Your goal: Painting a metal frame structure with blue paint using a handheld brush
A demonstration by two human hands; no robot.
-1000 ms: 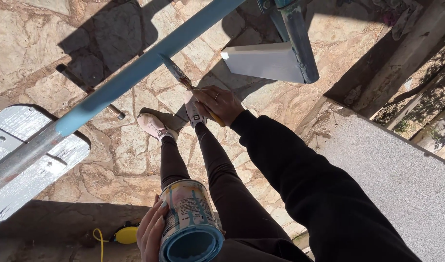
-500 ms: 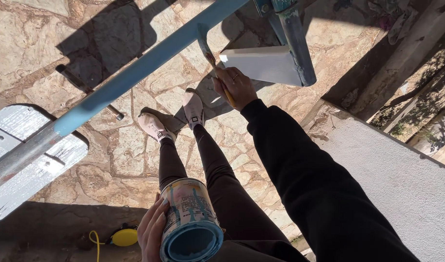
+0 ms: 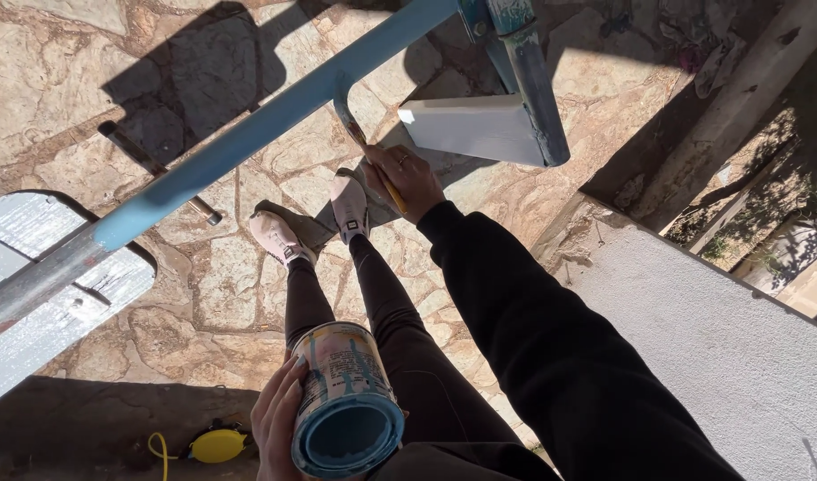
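Observation:
My right hand grips a paintbrush with a yellow handle, its bristles against the underside of a slanted blue metal rail. The rail runs from lower left up to the top centre, blue along most of its length and bare grey at the lower left. My left hand holds a paint can against my body, with blue paint inside and drips down its label. Below are my legs in dark leggings and pale shoes on stone paving.
A grey metal ladder step sits at the left. A white flat bracket and a blue post hang near the top. A pale rough wall top lies at the right. A yellow tool with cord lies on the ground.
My right hand has risen from near my shoes up to the rail, bringing the brush to the blue metal. The paint can has stayed in my left hand.

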